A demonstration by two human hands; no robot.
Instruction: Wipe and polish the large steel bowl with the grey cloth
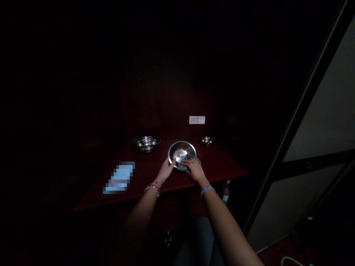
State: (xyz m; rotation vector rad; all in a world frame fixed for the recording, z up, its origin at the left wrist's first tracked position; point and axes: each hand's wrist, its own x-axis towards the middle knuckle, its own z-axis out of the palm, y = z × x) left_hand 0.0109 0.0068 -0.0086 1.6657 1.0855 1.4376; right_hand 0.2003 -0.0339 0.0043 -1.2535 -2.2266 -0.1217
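A shiny metal bowl [181, 147] is tilted toward me above the front part of the dark red table [141, 173]. My left hand [166, 168] grips its near left rim, with the thumb over the edge. Closed on a grey cloth [183, 166], my right hand [195, 168] presses it against the bowl's near right side, and part of the cloth lies inside the rim. The fingers under the bowl are hidden.
Stacked metal bowls [146, 143] stand at the back left, and a small metal bowl [206, 140] at the back right. A blurred blue item [120, 178] lies at the left. A white socket panel [197, 120] is on the wall. Below the table's right edge is a bottle [226, 193].
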